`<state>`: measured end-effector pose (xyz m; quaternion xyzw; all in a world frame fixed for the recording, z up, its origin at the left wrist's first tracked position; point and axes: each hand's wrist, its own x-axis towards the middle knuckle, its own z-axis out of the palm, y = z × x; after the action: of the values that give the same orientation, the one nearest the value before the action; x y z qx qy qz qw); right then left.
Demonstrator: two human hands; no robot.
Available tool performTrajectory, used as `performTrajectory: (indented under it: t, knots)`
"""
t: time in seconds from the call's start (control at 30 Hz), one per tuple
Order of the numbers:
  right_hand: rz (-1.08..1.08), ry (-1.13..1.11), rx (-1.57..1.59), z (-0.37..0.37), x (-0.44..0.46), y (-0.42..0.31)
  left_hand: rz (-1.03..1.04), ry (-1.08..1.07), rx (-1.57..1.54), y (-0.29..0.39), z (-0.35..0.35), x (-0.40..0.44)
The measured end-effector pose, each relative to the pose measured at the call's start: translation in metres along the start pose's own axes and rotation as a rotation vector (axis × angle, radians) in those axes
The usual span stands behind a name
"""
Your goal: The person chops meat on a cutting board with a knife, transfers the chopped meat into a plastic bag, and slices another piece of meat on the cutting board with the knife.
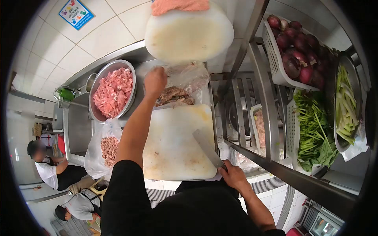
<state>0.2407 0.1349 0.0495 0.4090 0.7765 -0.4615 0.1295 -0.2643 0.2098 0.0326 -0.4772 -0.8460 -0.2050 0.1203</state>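
My right hand (235, 175) is wrapped round the handle of a cleaver (208, 148), whose blade lies over the right side of a white cutting board (173, 145). My left hand (156, 81) is closed at the left edge of a clear plastic bag (193, 76) behind the board, and seems to grip the plastic. Brownish meat (174, 96) shows in the bag's opening, just right of my left wrist. The fingertips of my left hand are hidden from above.
A metal bowl (134, 84) of sliced pink meat and a bag of minced meat (110, 151) stand left. Another board (189, 33) leans at the wall. The right rack (260, 102) carries baskets of red onions (299, 51) and greens (315, 133). Two people (51, 165) work at far left.
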Motion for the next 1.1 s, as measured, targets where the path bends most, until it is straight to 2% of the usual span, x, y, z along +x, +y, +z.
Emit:
performTrajectory:
  t: [0.03, 0.1, 0.13, 0.2, 0.33, 0.4, 0.5, 0.57, 0.63, 0.67, 0.73, 0.77, 0.83, 0.97, 1.07, 1.1]
  knots:
    - [-0.01, 0.0, -0.002, 0.0, 0.002, 0.004, 0.047, -0.129, 0.03, 0.01, 0.001, -0.013]
    - [-0.022, 0.002, 0.0, -0.003, 0.006, 0.005, 0.254, -0.215, 0.007, 0.011, 0.015, -0.034]
    - [-0.013, -0.013, -0.003, -0.007, 0.006, 0.003, 0.254, -0.217, 0.008, 0.012, 0.02, -0.033]
    - [-0.001, -0.031, -0.007, -0.011, 0.006, 0.0, -0.02, -0.373, 0.049, 0.013, 0.028, -0.031]
    - [0.001, -0.045, 0.022, -0.012, 0.008, 0.0, -0.13, -0.337, 0.071, -0.003, 0.034, -0.004]
    - [0.022, -0.051, 0.025, -0.013, 0.01, 0.0, 0.044, -0.036, -0.069, -0.015, 0.039, 0.007]
    - [0.023, -0.059, 0.012, -0.017, 0.008, -0.005, 0.141, -0.026, -0.212, -0.022, 0.023, 0.026]
    - [0.024, -0.037, 0.026, -0.019, 0.008, -0.008, 0.07, -0.051, -0.209, -0.018, 0.018, 0.023]
    - [0.014, -0.024, 0.022, -0.018, 0.008, -0.006, -0.14, -0.385, -0.018, -0.004, 0.006, 0.023]
    - [0.001, -0.015, 0.011, -0.018, 0.008, -0.004, -0.137, -0.389, -0.02, -0.01, 0.016, 0.018]
    - [0.016, -0.029, 0.002, -0.017, 0.009, -0.003, 0.064, -0.142, 0.084, -0.026, 0.035, 0.005]
    - [0.027, -0.042, -0.007, -0.017, 0.01, -0.003, 0.064, -0.144, 0.081, -0.028, 0.04, 0.007]
    - [0.026, -0.038, 0.002, -0.018, 0.01, -0.004, -0.087, -0.4, 0.273, -0.023, 0.039, 0.017]
    - [0.023, -0.046, 0.008, -0.017, 0.012, -0.003, -0.094, -0.496, 0.324, -0.029, 0.043, 0.034]
    - [-0.016, -0.018, -0.001, -0.011, 0.013, 0.002, -0.043, -0.485, 0.312, -0.03, 0.037, 0.049]
    - [-0.016, -0.021, 0.002, -0.01, 0.013, 0.001, 0.017, -0.55, 0.245, -0.032, 0.029, 0.058]
